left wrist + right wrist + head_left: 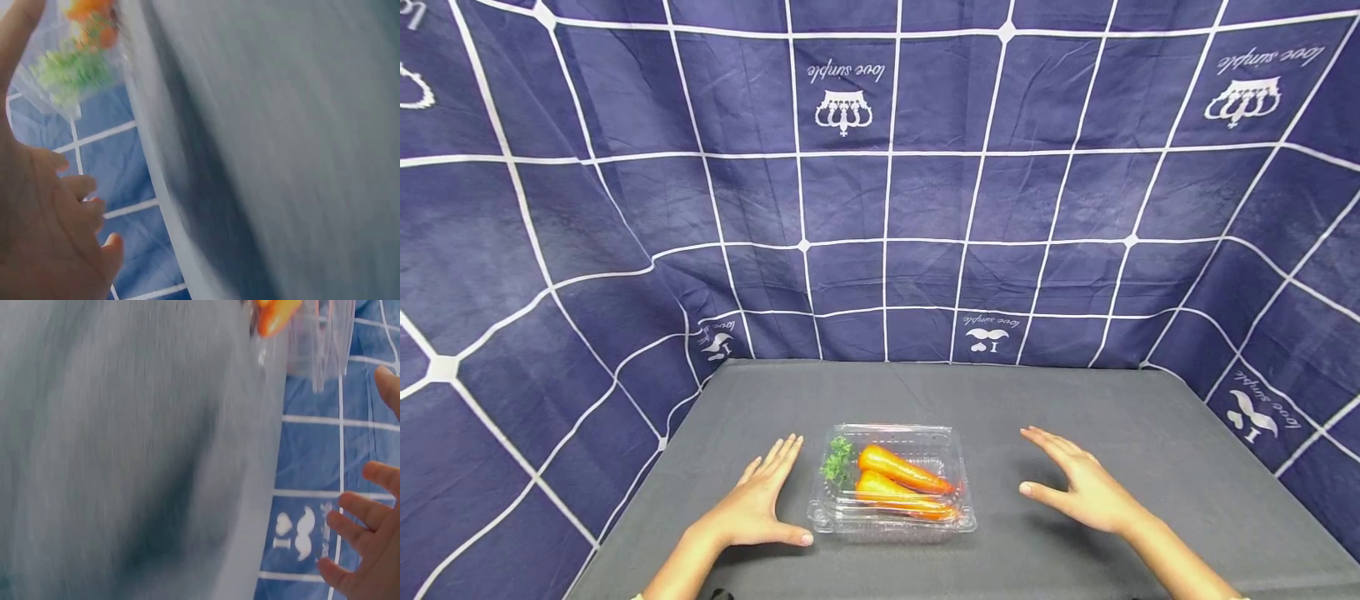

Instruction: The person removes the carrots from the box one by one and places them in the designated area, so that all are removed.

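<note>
A clear plastic clamshell box point(895, 533) with its lid down sits on the grey table. Through the lid show two orange carrots point(898, 468) and a sprig of green leaves point(838, 460) on the left. Just left of the box is my left hand point(756, 504), fingers spread and apart from it. My right hand point(1078, 483) hovers to the right with a wider gap, thumb and fingers apart, holding nothing. In the left wrist view the leaves point(75, 72) look blurred beyond my thumb. The right wrist view catches a carrot end point(278, 315) in the box.
The grey tabletop point(1000, 400) reaches back to a navy cloth point(940, 200) with white grid lines, which hangs behind and along both sides. Crowns, moustaches and lettering are printed on it. A small dark object point(722, 594) shows at the bottom edge by my left forearm.
</note>
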Action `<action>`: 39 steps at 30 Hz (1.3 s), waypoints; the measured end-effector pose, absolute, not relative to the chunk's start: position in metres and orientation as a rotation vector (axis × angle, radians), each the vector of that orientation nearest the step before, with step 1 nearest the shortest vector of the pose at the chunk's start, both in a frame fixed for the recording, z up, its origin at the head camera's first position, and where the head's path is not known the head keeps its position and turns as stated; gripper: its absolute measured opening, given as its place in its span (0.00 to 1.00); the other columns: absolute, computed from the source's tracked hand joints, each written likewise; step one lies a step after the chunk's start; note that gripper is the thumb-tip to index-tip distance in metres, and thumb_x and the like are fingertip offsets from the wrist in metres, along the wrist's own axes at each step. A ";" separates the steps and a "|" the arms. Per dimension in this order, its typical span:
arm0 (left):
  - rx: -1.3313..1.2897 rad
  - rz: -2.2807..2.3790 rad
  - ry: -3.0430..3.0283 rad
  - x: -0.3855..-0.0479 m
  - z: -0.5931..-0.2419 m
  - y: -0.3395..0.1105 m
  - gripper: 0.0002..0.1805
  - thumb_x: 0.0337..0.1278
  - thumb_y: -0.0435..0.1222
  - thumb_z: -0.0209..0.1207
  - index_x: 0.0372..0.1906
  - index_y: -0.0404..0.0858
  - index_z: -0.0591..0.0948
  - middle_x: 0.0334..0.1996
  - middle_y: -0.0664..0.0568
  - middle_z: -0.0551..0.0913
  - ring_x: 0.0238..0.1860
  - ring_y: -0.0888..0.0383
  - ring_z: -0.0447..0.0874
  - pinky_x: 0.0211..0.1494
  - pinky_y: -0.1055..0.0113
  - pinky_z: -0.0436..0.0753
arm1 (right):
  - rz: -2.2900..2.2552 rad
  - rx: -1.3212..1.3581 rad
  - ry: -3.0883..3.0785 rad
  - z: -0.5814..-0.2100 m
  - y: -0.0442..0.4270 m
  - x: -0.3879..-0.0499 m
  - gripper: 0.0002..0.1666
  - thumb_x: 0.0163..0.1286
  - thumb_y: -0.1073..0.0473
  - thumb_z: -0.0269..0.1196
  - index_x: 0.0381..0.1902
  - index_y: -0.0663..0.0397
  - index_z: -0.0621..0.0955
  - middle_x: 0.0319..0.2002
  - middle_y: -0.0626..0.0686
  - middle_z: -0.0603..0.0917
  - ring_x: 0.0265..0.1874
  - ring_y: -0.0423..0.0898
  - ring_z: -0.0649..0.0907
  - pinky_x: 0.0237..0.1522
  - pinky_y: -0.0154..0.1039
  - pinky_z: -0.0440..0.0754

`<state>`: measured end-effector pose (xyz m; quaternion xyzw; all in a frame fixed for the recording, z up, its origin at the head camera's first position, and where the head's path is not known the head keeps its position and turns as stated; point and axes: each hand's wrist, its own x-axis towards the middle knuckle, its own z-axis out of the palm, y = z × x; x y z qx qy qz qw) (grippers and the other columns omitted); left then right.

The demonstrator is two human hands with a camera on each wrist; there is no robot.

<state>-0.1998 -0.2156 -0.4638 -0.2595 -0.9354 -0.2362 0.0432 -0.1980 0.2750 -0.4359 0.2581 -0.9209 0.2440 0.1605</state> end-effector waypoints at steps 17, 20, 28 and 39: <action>-0.926 -1.171 -2.908 -0.210 -0.477 -0.185 0.73 0.25 0.52 0.81 0.75 0.26 0.48 0.70 0.29 0.59 0.68 0.35 0.59 0.66 0.38 0.60 | 1.048 0.928 -2.475 -0.462 0.214 -0.181 0.34 0.55 0.50 0.75 0.59 0.52 0.78 0.53 0.45 0.82 0.53 0.43 0.80 0.52 0.42 0.78; -0.955 -1.230 -2.871 -0.213 -0.480 -0.182 0.74 0.25 0.51 0.81 0.75 0.27 0.46 0.69 0.30 0.60 0.68 0.37 0.60 0.68 0.42 0.61 | 1.086 0.947 -2.456 -0.463 0.211 -0.179 0.34 0.55 0.51 0.75 0.59 0.51 0.78 0.52 0.44 0.82 0.52 0.43 0.80 0.51 0.42 0.78; -1.071 -1.451 -2.726 -0.226 -0.487 -0.176 0.72 0.24 0.46 0.83 0.76 0.36 0.49 0.67 0.41 0.67 0.66 0.46 0.64 0.69 0.58 0.61 | 1.129 0.950 -2.414 -0.467 0.204 -0.180 0.35 0.50 0.52 0.78 0.57 0.51 0.79 0.50 0.44 0.83 0.49 0.42 0.80 0.45 0.46 0.80; -1.099 -1.603 -2.660 -0.227 -0.493 -0.171 0.78 0.22 0.40 0.84 0.76 0.35 0.39 0.70 0.34 0.59 0.68 0.43 0.60 0.69 0.64 0.57 | 1.183 0.967 -2.373 -0.472 0.204 -0.184 0.33 0.48 0.53 0.79 0.53 0.54 0.82 0.49 0.43 0.83 0.46 0.42 0.81 0.43 0.44 0.79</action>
